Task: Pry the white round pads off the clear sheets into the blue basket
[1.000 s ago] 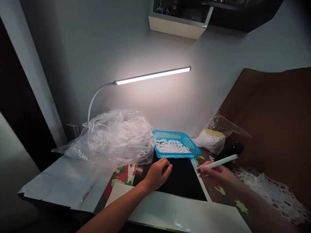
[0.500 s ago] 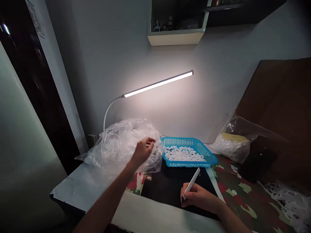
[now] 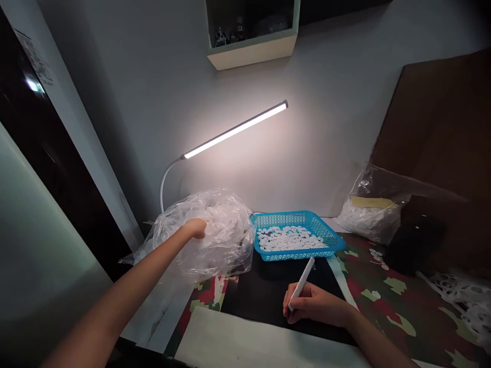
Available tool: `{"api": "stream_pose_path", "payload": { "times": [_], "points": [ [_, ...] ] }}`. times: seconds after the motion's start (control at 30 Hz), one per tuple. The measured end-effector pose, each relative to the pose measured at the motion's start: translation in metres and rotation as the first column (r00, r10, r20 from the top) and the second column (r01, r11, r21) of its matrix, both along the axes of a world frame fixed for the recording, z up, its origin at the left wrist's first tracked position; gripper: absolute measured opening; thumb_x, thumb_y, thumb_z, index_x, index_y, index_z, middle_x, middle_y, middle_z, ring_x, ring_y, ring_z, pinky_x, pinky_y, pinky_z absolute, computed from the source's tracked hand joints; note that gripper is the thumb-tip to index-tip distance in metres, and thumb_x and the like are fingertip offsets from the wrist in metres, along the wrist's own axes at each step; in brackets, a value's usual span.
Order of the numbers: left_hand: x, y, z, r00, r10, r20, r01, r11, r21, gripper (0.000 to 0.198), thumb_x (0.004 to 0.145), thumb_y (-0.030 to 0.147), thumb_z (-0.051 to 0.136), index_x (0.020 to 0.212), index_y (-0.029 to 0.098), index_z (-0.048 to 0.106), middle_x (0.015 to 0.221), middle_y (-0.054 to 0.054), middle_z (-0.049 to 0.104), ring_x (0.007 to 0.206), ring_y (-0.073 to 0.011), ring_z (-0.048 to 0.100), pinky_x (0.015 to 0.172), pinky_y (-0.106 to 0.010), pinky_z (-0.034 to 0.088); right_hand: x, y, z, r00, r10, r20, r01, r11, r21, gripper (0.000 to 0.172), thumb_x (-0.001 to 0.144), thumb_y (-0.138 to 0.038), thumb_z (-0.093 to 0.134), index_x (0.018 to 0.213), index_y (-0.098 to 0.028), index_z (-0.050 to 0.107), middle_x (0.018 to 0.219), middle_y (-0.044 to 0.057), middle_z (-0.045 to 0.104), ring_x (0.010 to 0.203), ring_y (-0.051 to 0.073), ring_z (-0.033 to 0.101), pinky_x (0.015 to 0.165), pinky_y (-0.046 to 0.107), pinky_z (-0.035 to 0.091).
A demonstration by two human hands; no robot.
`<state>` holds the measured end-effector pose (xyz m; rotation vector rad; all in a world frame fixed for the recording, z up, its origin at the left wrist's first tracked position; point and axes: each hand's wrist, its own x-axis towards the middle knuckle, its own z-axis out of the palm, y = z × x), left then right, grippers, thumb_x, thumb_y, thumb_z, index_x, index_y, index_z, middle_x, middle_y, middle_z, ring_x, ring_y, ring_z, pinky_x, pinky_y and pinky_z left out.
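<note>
My left hand (image 3: 195, 228) reaches into a large clear plastic bag (image 3: 230, 204) filled with white pieces; its fingers are hidden among them. Low over the black mat (image 3: 249, 294), my right hand (image 3: 316, 305) is closed round a slim white pen-like tool (image 3: 303, 281), held slanting with its upper end pointing away from me. The tool's lower tip is hidden by the fingers. Just beyond the right hand stands a blue plastic basket (image 3: 297, 255) with many small round white pieces (image 3: 286, 239) spread over its bottom.
A lit lamp (image 3: 236, 130) arches over the table from behind the bag. At the right are another bag of white pieces (image 3: 368, 220), a black object (image 3: 416, 245) and a heap of white rings (image 3: 468, 306) on the camouflage cloth (image 3: 383, 301). A cabinet (image 3: 253, 48) hangs above.
My left hand has moved left, from beside the basket into the plastic bag. My right hand keeps its hold on the pen-like tool. The view has shifted slightly.
</note>
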<state>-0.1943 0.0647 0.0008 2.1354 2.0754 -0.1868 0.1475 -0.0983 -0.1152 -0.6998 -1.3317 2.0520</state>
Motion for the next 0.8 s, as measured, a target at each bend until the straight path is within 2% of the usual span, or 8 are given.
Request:
{"api": "stream_pose_path", "payload": {
  "times": [0.2, 0.37, 0.53, 0.67, 0.8],
  "points": [
    [-0.01, 0.006, 0.007, 0.998, 0.059, 0.013, -0.057, 0.995, -0.079, 0.034, 0.087, 0.035, 0.053, 0.114, 0.015, 0.053, 0.115, -0.008, 0.056, 0.098, -0.0209, 0.057, 0.082, -0.04, 0.05, 0.001, -0.001, 0.004, 1.0, 0.011, -0.005, -0.011, 1.0, -0.003, 0.02, 0.072, -0.028, 0.074, 0.076, -0.011, 0.065, 0.082, 0.006, 0.067, 0.075, 0.013, 0.064, 0.075, 0.03, 0.05],
    [-0.018, 0.004, -0.006, 0.992, 0.121, 0.027, -0.121, 0.993, -0.015, 0.035, 0.088, 0.034, 0.053, 0.117, 0.015, 0.052, 0.116, -0.009, 0.055, 0.098, -0.0198, 0.057, 0.082, -0.041, 0.05, 0.001, -0.002, 0.004, 1.0, 0.006, -0.001, -0.006, 1.0, 0.0, 0.02, 0.073, -0.028, 0.073, 0.076, -0.011, 0.064, 0.081, 0.006, 0.067, 0.074, 0.013, 0.063, 0.075, 0.029, 0.051],
    [-0.021, 0.008, -0.012, 0.994, 0.102, 0.038, -0.103, 0.994, 0.027, 0.034, 0.087, 0.034, 0.053, 0.116, 0.016, 0.052, 0.116, -0.008, 0.055, 0.099, -0.0201, 0.057, 0.083, -0.04, 0.05, 0.003, -0.002, 0.003, 1.0, 0.014, 0.001, -0.014, 1.0, 0.008, 0.019, 0.075, -0.03, 0.071, 0.079, -0.012, 0.065, 0.084, 0.006, 0.066, 0.078, 0.013, 0.063, 0.077, 0.03, 0.05],
    [-0.02, 0.013, -0.001, 0.997, 0.046, 0.057, -0.052, 0.993, 0.104, 0.033, 0.087, 0.034, 0.053, 0.116, 0.016, 0.053, 0.116, -0.008, 0.055, 0.1, -0.0199, 0.057, 0.083, -0.04, 0.05, 0.003, 0.0, 0.001, 1.0, 0.011, -0.007, -0.011, 1.0, 0.001, 0.021, 0.073, -0.031, 0.072, 0.079, -0.012, 0.065, 0.083, 0.006, 0.066, 0.076, 0.014, 0.064, 0.076, 0.03, 0.05],
    [-0.016, 0.017, 0.021, 0.994, -0.014, 0.107, -0.008, 0.979, 0.202, 0.031, 0.088, 0.035, 0.052, 0.114, 0.017, 0.054, 0.116, -0.008, 0.056, 0.098, -0.0194, 0.057, 0.083, -0.04, 0.05, 0.002, 0.0, 0.001, 1.0, 0.005, -0.012, -0.005, 1.0, -0.002, 0.022, 0.072, -0.032, 0.073, 0.079, -0.012, 0.065, 0.083, 0.006, 0.066, 0.075, 0.013, 0.064, 0.075, 0.03, 0.05]
  ]
}}
